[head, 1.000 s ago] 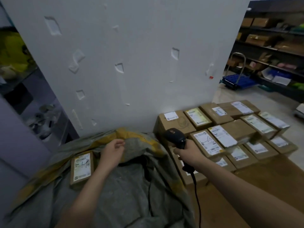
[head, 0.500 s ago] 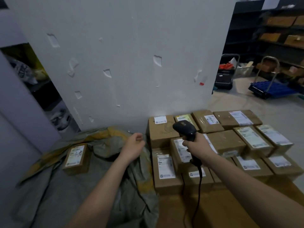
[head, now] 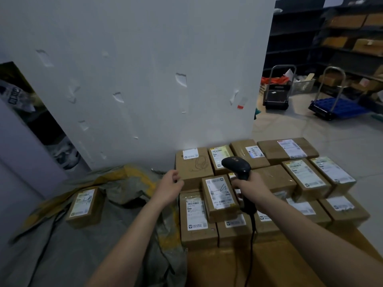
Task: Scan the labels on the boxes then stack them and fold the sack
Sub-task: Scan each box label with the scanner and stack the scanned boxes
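**One grip loaded, one free**

The grey-yellow sack [head: 83, 249] lies crumpled below and left of the left hand [head: 169, 187]. The boxes [head: 300, 179] are stacked two layers deep, labels up, under and right of the right hand [head: 251, 189]. A lone box [head: 85, 204] sits on the sack, well left of both hands. The right hand wraps the scanner [head: 236, 165] handle, head up, cable hanging below the fist. The left hand is loosely curled and holds nothing, just beside the stack's left edge.
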{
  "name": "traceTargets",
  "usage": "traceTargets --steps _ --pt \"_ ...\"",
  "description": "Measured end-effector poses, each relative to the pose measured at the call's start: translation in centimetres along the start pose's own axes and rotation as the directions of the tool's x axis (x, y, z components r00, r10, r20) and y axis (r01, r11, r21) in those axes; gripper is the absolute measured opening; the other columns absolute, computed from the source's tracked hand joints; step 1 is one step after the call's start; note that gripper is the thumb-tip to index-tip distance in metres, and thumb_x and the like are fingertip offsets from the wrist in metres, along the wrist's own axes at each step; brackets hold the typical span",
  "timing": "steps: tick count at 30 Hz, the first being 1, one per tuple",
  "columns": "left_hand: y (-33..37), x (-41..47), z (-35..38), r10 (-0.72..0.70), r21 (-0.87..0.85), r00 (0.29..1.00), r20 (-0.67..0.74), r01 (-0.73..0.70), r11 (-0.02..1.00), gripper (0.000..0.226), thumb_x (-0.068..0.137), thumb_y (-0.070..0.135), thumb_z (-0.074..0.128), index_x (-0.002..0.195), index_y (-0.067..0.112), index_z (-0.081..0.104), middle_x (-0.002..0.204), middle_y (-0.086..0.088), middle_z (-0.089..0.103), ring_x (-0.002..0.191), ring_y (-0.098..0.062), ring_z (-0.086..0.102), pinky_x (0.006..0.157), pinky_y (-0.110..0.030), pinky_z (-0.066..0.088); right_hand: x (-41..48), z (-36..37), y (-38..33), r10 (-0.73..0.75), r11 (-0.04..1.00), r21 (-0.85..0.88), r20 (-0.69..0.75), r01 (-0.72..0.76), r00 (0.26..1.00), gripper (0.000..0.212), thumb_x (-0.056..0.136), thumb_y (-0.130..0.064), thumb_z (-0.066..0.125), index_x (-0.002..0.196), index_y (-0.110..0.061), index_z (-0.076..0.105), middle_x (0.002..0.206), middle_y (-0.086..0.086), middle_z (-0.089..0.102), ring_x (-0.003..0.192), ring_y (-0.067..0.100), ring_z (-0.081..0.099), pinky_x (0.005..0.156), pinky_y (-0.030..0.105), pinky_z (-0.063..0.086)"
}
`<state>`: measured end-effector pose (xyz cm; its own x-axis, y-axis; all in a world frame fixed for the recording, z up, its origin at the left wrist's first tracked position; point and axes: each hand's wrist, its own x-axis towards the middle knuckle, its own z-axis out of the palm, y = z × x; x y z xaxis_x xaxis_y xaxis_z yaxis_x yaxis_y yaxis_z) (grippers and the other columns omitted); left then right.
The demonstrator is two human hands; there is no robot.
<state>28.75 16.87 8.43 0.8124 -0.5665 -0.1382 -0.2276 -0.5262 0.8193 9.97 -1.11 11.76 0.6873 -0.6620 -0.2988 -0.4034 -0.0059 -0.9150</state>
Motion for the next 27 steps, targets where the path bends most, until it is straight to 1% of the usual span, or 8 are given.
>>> traceTargets --steps 5,7,10,12,16,21,24,27 --pt "-0.7 0.9 2.2 -0.037 0.099 0.997 0.075 0.029 0.995 0.049 0.095 0.024 0.059 0.142 0.015 0.05 0.137 -0.002 0.059 0.122 -0.018 0.057 0.103 -0.039 0.049 0.9 0.2 1.2 0.026 0.998 -0.062 0.033 -0.024 0.999 0.013 0.095 -0.018 0.066 0.107 -0.014 0.064 0.099 0.011 0.075 0.091 0.027 0.073 0.082 0.045 0.062" --pt "-0.9 1.1 3.7 -0.03 0.194 0.993 0.117 0.007 0.981 0.054 0.095 0.025 0.06 0.146 0.015 0.046 0.143 -0.002 0.055 0.125 -0.019 0.056 0.099 -0.032 0.049 1.0 0.1 1.8 0.054 0.996 -0.079 0.043 -0.05 0.998 0.013 0.095 -0.019 0.066 0.107 -0.013 0.065 0.097 0.015 0.075 0.087 0.03 0.073 0.077 0.044 0.06" --pt "-0.5 1.9 5.8 0.106 0.376 0.968 0.226 -0.188 0.908 0.055 0.092 0.027 0.066 0.143 0.017 0.047 0.14 0.001 0.052 0.125 -0.019 0.054 0.096 -0.032 0.05 0.8 -0.2 2.8 0.085 0.99 -0.12 0.046 -0.079 0.995 0.012 0.095 -0.019 0.066 0.106 -0.013 0.065 0.096 0.013 0.074 0.083 0.024 0.071 0.074 0.038 0.058" --pt "-0.2 3.1 6.9 0.2 0.526 0.9 0.388 -0.395 0.753 0.067 0.09 0.026 0.069 0.149 0.023 0.038 0.152 0.0 0.039 0.139 -0.021 0.038 0.11 -0.04 0.043 0.7 -0.4 3.5 0.088 0.985 -0.148 0.016 -0.084 0.996 0.01 0.093 -0.018 0.068 0.103 -0.015 0.066 0.094 0.01 0.074 0.087 0.025 0.072 0.076 0.04 0.058" --pt "0.6 5.7 8.3 0.119 0.678 0.741 0.66 -0.657 0.33 0.119 0.077 0.008 0.077 0.156 0.043 -0.005 0.168 0.001 -0.009 0.153 -0.028 -0.003 0.12 -0.056 0.022 0.5 -0.6 5.0 0.11 0.985 -0.132 -0.013 -0.111 0.994 0.008 0.093 -0.015 0.069 0.1 -0.016 0.065 0.089 0.007 0.072 0.081 0.02 0.07 0.066 0.032 0.053" --pt "2.0 7.8 10.4 0.091 0.646 0.639 0.764 -0.758 -0.091 0.127 0.069 0.023 0.087 0.157 0.037 -0.004 0.168 -0.003 -0.009 0.154 -0.031 -0.006 0.118 -0.067 0.01 0.5 0.0 6.9 0.127 0.986 -0.105 -0.02 -0.128 0.992 0.012 0.093 -0.019 0.069 0.105 -0.019 0.065 0.098 0.006 0.073 0.091 0.021 0.071 0.074 0.034 0.058" --pt "2.5 8.1 11.3 0.09 0.633 0.627 0.774 -0.758 -0.161 0.125 0.07 0.028 0.087 0.158 0.034 -0.001 0.168 -0.004 -0.006 0.154 -0.032 -0.002 0.116 -0.07 0.007 0.7 0.0 7.5 0.137 0.985 -0.105 -0.02 -0.138 0.99 0.011 0.093 -0.02 0.07 0.104 -0.019 0.067 0.095 0.008 0.073 0.088 0.021 0.07 0.067 0.031 0.055" --pt "2.6 7.9 11.1 0.102 0.656 0.648 0.755 -0.749 -0.096 0.127 0.067 0.027 0.089 0.157 0.037 0.001 0.168 -0.007 0.003 0.153 -0.032 0.009 0.116 -0.068 0.011 0.7 -0.4 7.8 0.138 0.982 -0.125 -0.014 -0.139 0.99 0.012 0.092 -0.019 0.069 0.103 -0.02 0.066 0.094 0.009 0.073 0.084 0.023 0.07 0.071 0.036 0.058"
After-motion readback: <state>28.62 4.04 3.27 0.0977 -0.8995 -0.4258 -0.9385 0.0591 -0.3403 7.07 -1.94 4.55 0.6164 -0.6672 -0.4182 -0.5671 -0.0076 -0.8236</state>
